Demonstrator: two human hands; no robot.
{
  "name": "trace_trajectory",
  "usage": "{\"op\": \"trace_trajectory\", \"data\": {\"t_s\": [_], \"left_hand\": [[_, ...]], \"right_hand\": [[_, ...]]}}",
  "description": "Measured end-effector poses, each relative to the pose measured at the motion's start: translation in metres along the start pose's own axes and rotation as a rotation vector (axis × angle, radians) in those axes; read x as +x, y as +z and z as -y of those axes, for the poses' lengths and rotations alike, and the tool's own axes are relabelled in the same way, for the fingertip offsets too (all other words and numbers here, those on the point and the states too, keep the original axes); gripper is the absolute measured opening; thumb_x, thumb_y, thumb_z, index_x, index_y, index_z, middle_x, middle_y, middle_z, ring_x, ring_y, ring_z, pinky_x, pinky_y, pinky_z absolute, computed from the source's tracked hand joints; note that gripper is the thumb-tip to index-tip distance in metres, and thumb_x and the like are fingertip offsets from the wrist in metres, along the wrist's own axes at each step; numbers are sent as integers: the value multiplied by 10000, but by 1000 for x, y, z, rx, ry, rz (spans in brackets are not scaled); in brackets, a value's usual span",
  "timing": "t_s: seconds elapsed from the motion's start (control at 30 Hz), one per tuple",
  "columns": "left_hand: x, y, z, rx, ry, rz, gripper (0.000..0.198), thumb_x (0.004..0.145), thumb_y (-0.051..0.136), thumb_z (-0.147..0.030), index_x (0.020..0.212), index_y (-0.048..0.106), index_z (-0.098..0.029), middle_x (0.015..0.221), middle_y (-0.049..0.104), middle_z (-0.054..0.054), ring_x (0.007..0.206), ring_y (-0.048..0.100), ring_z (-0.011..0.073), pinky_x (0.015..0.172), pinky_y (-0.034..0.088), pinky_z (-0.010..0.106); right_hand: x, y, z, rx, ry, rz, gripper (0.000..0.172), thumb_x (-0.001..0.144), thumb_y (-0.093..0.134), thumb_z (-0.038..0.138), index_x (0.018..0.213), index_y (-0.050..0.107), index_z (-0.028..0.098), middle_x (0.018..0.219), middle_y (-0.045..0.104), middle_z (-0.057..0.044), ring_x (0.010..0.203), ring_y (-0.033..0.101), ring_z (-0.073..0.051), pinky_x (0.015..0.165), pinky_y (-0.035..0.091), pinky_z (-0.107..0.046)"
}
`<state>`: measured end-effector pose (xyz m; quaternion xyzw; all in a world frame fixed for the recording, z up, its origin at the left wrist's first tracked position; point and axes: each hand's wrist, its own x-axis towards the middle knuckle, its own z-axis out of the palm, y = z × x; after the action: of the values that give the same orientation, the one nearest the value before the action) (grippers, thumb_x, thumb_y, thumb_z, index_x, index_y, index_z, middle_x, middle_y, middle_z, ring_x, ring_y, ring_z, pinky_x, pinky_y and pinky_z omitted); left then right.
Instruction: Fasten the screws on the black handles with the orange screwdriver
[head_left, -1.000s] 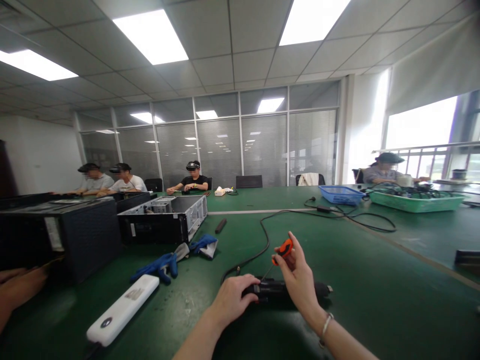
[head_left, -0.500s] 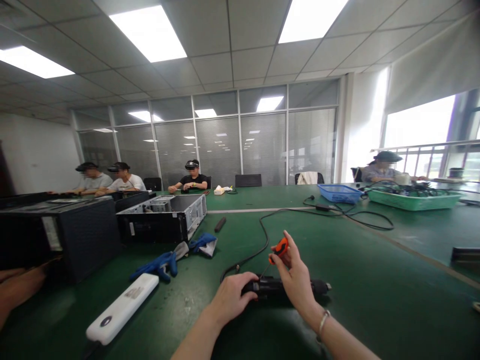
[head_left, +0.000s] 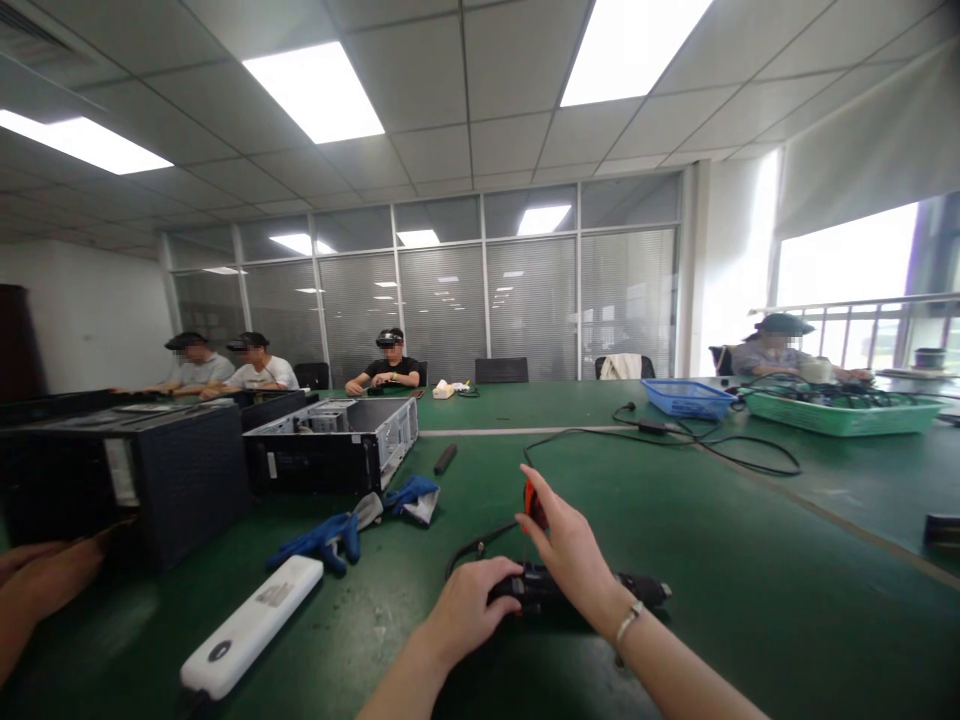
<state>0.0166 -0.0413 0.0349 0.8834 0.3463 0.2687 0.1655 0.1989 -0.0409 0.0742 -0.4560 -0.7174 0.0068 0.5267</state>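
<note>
While another person's hand [head_left: 45, 575] lies at the far left, just beside a tall black computer case [head_left: 180, 490], the green-topped bench [head_left: 780, 610] runs on past a long white plastic block [head_left: 251, 625], a pair of blue work gloves [head_left: 322, 535] and an open grey-and-black computer chassis [head_left: 330, 450], with a dark cylindrical rod [head_left: 445, 459] lying beyond the gloves. Now to the action at centre: the person's left hand [head_left: 465, 610] is clamped over the left end of a black cylindrical power tool [head_left: 536, 585], which lies flat on the bench, its long axis running roughly left to right and its narrow tip pointing right. The right hand [head_left: 574, 560], a silver bracelet [head_left: 628, 622] on its wrist, pinches an orange-handled screwdriver [head_left: 534, 505], and here's the change from a second ago: the hand has rolled, and the handle, tilted and plainly visible before, now stands nearly upright, half hidden behind the fingers. Its thin shaft points straight down at the tool; whether the tip touches, I can't tell. The hands are close but apart. Well off to the right sit a blue plastic basket [head_left: 686, 398] and a green tray of cables [head_left: 844, 415].
</note>
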Motion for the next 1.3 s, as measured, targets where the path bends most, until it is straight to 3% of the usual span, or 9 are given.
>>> {"op": "trace_trajectory", "data": {"t_s": [0.17, 0.3, 0.37, 0.53, 0.7, 0.97, 1.17, 1.3], "left_hand": [[-1, -2, 0, 14, -23, 5, 346, 802, 641, -238, 1145, 598, -239, 1109, 665, 6, 1009, 609, 184, 903, 426, 248], [0, 0, 2, -2, -14, 8, 362, 802, 649, -241, 1160, 597, -242, 1127, 662, 5, 1029, 606, 183, 924, 420, 248], [1, 1, 3, -12, -9, 8, 361, 805, 644, -235, 1163, 597, -242, 1145, 658, 5, 1048, 601, 182, 941, 415, 251], [3, 1, 3, -19, 0, 1, 370, 816, 627, -216, 1183, 591, -248, 1178, 651, 1, 1073, 596, 174, 963, 412, 257], [4, 2, 6, 0, 2, 7, 361, 833, 606, -225, 1194, 605, -237, 1213, 640, 21, 1099, 592, 181, 1000, 407, 287], [5, 4, 8, 20, -17, 9, 374, 827, 613, -257, 1200, 610, -247, 1222, 636, 28, 1103, 592, 199, 1002, 415, 316], [5, 3, 7, 21, -3, 11, 382, 829, 614, -246, 1211, 600, -244, 1226, 631, 23, 1093, 591, 194, 992, 411, 294], [4, 2, 7, 26, -12, 23, 384, 837, 602, -246, 1220, 592, -249, 1228, 630, 20, 1103, 586, 195, 1002, 405, 300]], "right_hand": [[4, 3, 3, 243, 66, 71, 573, 820, 493, 203, 1382, 393, 261, 776, 663, 11, 669, 644, -152, 664, 537, -261], [-4, -1, -4, 170, 160, -40, 549, 813, 552, 270, 1348, 431, 248, 745, 669, 7, 657, 655, -173, 657, 542, -290], [-7, -4, -6, 145, 197, -75, 559, 802, 579, 290, 1340, 438, 237, 759, 678, -5, 675, 665, -188, 677, 549, -314], [-9, -5, -5, 380, 193, -29, 586, 848, 516, 292, 1400, 338, 207, 886, 691, -33, 821, 693, -188, 776, 556, -323], [-11, -1, -12, 142, 184, -129, 571, 821, 569, 322, 1366, 418, 247, 890, 663, -34, 625, 652, -160, 647, 562, -304], [-17, 8, -9, 166, 88, -98, 588, 882, 451, 252, 1446, 286, 226, 888, 653, -36, 764, 647, -165, 762, 549, -316], [-18, 7, -7, 133, 97, -131, 538, 856, 508, 266, 1380, 386, 241, 947, 619, -53, 784, 621, -182, 772, 543, -350], [-20, 9, -7, 234, 85, -88, 552, 884, 451, 235, 1416, 304, 238, 1037, 625, -69, 886, 639, -184, 835, 533, -350]]}}
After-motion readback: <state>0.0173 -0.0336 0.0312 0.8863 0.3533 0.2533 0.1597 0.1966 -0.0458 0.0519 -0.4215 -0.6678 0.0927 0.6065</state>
